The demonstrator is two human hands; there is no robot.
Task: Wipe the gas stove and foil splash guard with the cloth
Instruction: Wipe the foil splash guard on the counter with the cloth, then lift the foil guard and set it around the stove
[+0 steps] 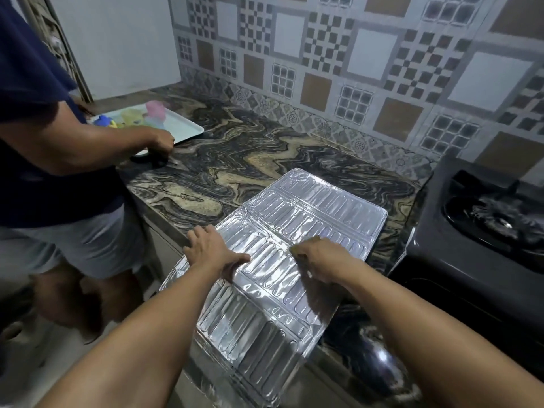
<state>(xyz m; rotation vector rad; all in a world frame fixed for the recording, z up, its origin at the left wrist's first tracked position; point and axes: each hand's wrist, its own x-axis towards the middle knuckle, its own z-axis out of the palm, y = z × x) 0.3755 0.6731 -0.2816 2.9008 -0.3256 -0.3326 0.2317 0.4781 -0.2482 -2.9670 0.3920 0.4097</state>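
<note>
The silver foil splash guard (323, 213) lies flat on the marble counter, and its near end overhangs the front edge. My left hand (215, 251) presses on its left side with the fingers spread. My right hand (321, 260) rests on the middle of the foil, closed over a small yellowish cloth (309, 241). Only a sliver of the cloth shows past the fingers. The black gas stove (471, 231) stands to the right of the foil, with a burner visible at the frame's right edge.
Another person in a dark blue shirt (32, 113) stands at the left, one hand (160, 142) on a dark object on the counter. A pale blue tray (188, 128) with colourful cups sits behind it. A patterned tile wall (353, 69) backs the marble counter (235, 160).
</note>
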